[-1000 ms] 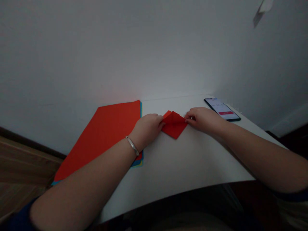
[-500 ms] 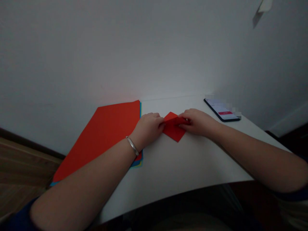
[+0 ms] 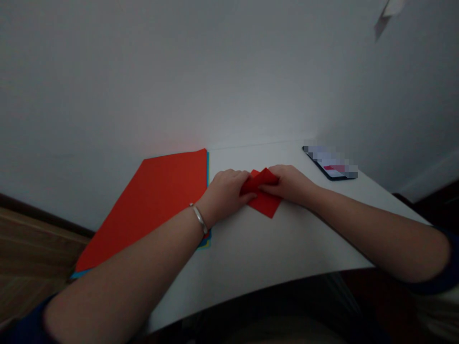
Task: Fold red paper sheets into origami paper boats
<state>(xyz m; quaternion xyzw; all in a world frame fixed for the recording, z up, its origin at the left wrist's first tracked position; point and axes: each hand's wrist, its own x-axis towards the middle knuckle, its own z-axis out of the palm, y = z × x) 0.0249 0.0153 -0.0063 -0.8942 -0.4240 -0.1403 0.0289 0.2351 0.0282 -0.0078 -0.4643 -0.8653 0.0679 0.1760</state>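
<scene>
A small folded piece of red paper (image 3: 267, 204) is held between both hands over the white table, its lower corner pointing toward me. My left hand (image 3: 228, 192) grips its left side, thumb laid on the front face. On the right side, my right hand (image 3: 287, 182) pinches it, with the thumb across the front and the fingers behind, partly hidden. A raised flap stands up at the paper's top edge near the right thumb. Left of my left hand lies a stack of coloured paper (image 3: 154, 191) with a red-orange sheet on top and blue and yellow edges below.
The white table (image 3: 251, 263) backs onto a grey wall (image 3: 222, 71). A phone (image 3: 332, 167) with a lit, partly blurred screen lies at the right rear. Wooden furniture (image 3: 32, 243) stands at the far left. Something pale (image 3: 393, 7) sticks out from the wall at upper right.
The red paper has turned slightly and shifted a little toward me, and a flap now rises at its top. My left thumb has moved onto its front.
</scene>
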